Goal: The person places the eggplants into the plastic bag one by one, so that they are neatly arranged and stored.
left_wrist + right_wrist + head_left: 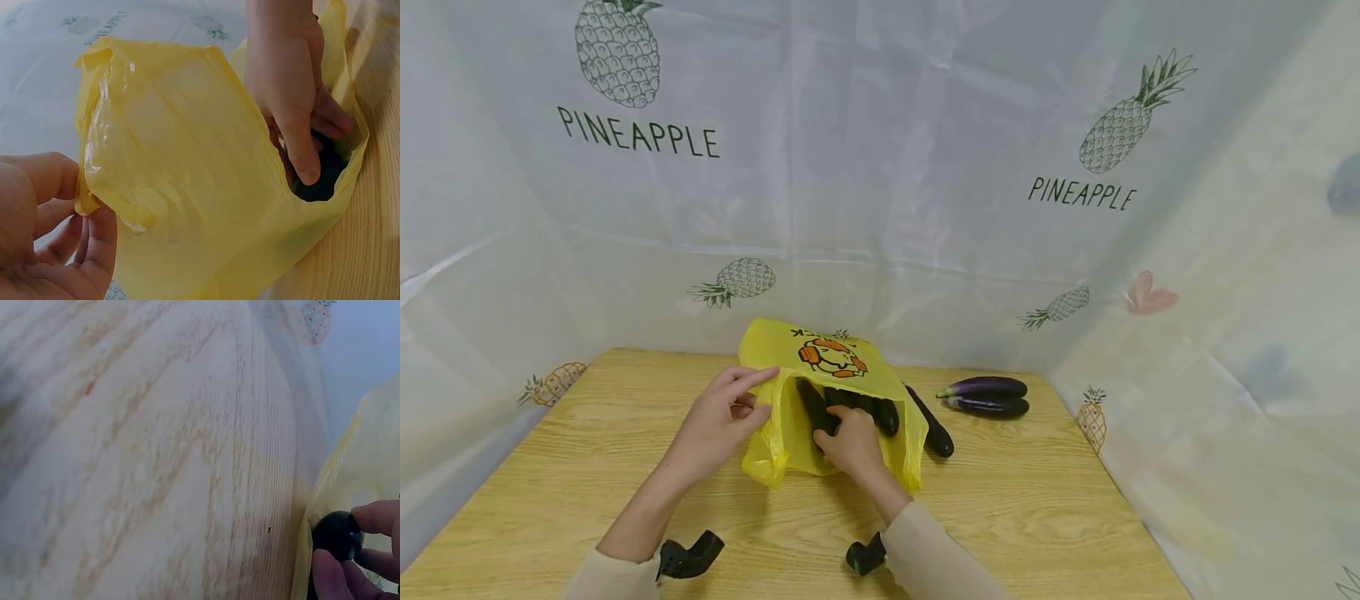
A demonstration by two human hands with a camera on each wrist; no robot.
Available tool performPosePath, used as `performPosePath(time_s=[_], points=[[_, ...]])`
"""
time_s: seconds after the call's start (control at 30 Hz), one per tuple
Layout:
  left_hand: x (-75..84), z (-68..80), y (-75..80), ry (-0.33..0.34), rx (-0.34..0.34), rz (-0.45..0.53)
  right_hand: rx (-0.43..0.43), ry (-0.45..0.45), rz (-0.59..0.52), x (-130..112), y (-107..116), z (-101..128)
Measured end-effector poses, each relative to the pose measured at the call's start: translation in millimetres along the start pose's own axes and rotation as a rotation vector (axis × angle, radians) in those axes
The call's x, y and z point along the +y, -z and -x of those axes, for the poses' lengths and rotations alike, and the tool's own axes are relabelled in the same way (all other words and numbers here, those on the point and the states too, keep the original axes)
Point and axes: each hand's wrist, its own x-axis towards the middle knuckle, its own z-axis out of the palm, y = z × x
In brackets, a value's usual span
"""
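1. My left hand (722, 417) pinches the rim of a thin, glossy yellow plastic bag (842, 367), holding its mouth open on the wooden table (1037, 500).
2. My right hand (850, 442) reaches inside the bag, fingers curled around a dark purple, smooth-skinned eggplant (814, 408).
3. Three more eggplants (988, 396) lie on the table to the bag's right.

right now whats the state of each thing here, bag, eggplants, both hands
yellow bag: lying on the table, mouth held open
eggplants in the bag: dark, lying inside the open mouth
eggplant beside the bag: loose on the table, untouched
two purple eggplants: side by side on the table, untouched
left hand: pinching the bag's edge
right hand: in the bag, gripping an eggplant
table: wooden, bearing everything
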Motion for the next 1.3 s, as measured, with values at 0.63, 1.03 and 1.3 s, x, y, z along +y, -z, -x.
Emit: performPosePath(time_s=[0.63,1.03,1.3], points=[[-1.7,-0.7,-0.8,-0.013,-0.003,-0.007,-0.098,0.148,-0.135,-4.8,45.4,18.7],[-2.5,-0.9,0.5,-0.006,0.002,-0.027,-0.195,0.225,-0.195,10.5,131.4,59.6],[-3.1,-1.0,2.7,0.003,-0.003,-0.028,0.019,0.185,-0.130,54.7,166.8,56.2]])
